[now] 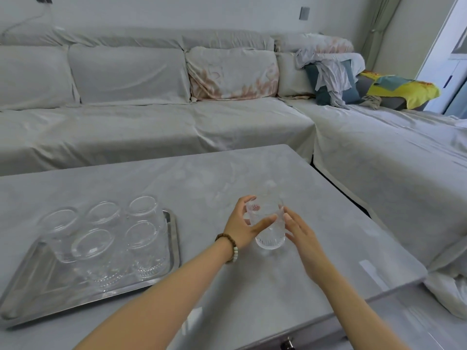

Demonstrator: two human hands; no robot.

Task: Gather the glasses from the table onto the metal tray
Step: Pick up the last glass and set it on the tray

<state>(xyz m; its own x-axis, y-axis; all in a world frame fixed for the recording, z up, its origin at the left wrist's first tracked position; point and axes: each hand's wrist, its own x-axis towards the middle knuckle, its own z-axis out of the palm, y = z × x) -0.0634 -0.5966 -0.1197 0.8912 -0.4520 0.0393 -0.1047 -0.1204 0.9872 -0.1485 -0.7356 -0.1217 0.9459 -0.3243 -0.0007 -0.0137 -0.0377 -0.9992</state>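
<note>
Step in hand: taking up the last loose glass, by my reading, as five clear glasses point(141, 236) already stand on the tray.
Ribbed clear drinking glass point(269, 229): upright on the desk, well right of the tray.
Left hand point(243, 227): fingers wrapped around that glass, gripping it.
Right hand point(302, 233): open, fingertips at the glass's right side.
Rectangular metal tray point(174, 248): its near-left part is bare.
Next move: likely lift and carry left to that gap, set down gently.
Pale grey desk point(252, 173): smooth, otherwise bare.
Room: cloth-draped grey corner sofa point(151, 127) beyond the tray.
</note>
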